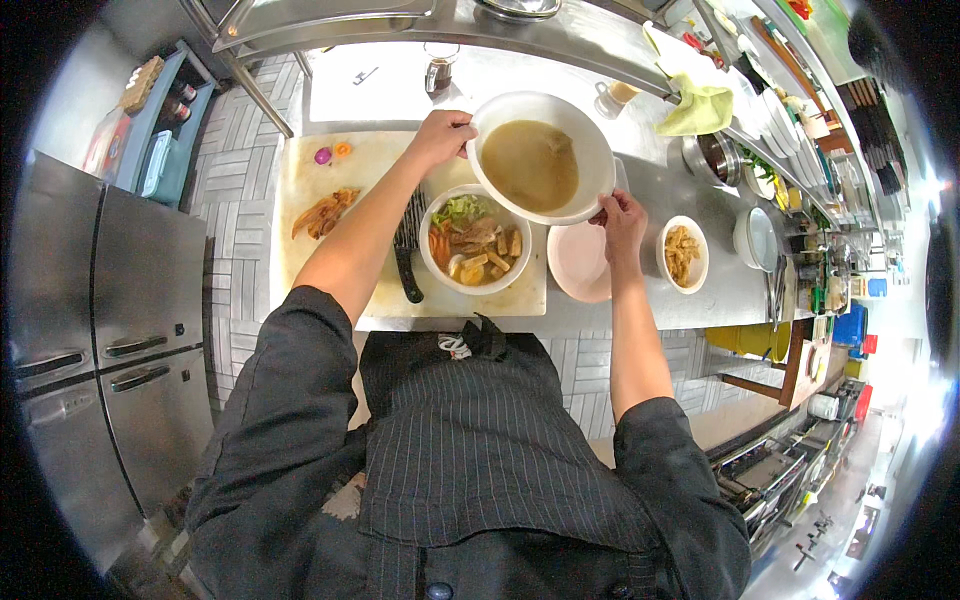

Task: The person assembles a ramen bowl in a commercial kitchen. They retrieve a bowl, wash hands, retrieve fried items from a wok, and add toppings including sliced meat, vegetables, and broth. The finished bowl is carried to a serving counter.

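My left hand (445,138) and my right hand (622,215) grip opposite sides of a large white bowl (605,150). Brown broth (530,165) pools in it, and a lump of something shows near its far side. Close below, on a pale cutting board (330,270), stands another white bowl (480,289) of soup with shredded greens, carrot strips, meat pieces and a halved egg. Beside that bowl lies a knife (407,275) with a black handle. A pale pink round dish (578,268) sits partly under the held bowl and my right arm.
Cooked meat strips (325,212) and small purple and orange vegetable pieces (322,156) lie at the board's left. Right of my arm stands a small bowl of fried strips (683,255). A metal shelf (400,38) overhangs the counter's far side, near a glass jug (438,77).
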Tool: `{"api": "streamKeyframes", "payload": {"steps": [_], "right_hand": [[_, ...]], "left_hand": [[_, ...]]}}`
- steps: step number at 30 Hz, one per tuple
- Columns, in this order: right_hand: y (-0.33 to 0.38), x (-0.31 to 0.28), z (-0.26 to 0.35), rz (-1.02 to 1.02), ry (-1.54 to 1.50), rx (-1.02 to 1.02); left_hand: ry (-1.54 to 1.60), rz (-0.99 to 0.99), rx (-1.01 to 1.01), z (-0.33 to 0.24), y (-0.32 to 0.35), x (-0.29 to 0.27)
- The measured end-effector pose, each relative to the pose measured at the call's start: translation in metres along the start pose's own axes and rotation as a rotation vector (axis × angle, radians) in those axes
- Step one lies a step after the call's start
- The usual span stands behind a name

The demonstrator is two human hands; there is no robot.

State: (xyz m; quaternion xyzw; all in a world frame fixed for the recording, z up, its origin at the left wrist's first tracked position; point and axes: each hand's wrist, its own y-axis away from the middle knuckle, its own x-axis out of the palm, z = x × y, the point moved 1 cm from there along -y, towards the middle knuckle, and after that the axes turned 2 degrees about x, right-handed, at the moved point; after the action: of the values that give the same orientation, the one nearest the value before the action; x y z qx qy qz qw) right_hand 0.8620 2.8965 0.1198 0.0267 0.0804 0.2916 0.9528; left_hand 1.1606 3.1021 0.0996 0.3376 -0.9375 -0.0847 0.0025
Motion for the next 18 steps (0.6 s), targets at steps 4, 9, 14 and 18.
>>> {"api": "streamKeyframes", "payload": {"steps": [4,9,14,18], "right_hand": [[-0.049,-0.001,-0.009,0.044,0.006,0.016],[-0.126,0.005,-0.024,0.088,-0.015,0.007],[-0.196,0.012,-0.053,0.203,0.036,0.06],[-0.243,0.006,-0.066,0.258,0.096,0.071]], "left_hand": [[-0.022,-0.076,0.003,-0.007,-0.024,0.006],[-0.074,-0.165,0.122,-0.005,-0.065,0.016],[-0.135,-0.299,0.2,0.029,-0.12,0.031],[-0.414,-0.573,0.353,0.059,-0.158,0.053]]}}
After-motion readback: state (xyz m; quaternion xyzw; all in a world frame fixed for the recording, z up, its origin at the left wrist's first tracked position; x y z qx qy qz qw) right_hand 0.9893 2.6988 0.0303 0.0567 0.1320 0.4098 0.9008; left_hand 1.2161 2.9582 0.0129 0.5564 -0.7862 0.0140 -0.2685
